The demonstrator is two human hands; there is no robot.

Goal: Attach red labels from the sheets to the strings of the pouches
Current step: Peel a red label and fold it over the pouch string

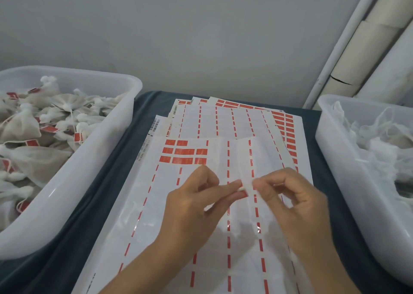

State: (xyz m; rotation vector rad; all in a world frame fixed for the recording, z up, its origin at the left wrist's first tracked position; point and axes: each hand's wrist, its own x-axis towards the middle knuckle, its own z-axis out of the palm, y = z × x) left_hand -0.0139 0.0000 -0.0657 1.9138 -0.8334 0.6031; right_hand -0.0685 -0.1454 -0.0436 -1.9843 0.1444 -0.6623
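My left hand (196, 202) and my right hand (297, 195) meet over the top label sheet (169, 222), fingertips together. Between them they pinch a small red label (244, 194) together with a white string end (242, 187). A thin translucent pouch (266, 157) seems to lie on the sheet just beyond the fingers; its outline is faint. The sheet keeps a block of red labels (185, 151) at its upper left, and the other spaces are peeled bare. More sheets (223, 119) are fanned out behind it.
On the left stands a white plastic bin (111, 141) full of pouches with red labels on their strings. A second white bin (339, 166) at the right holds unlabelled pouches and loose strings. A dark blue cloth (93, 204) covers the table. Pale tubes (366, 54) lean in the back-right corner.
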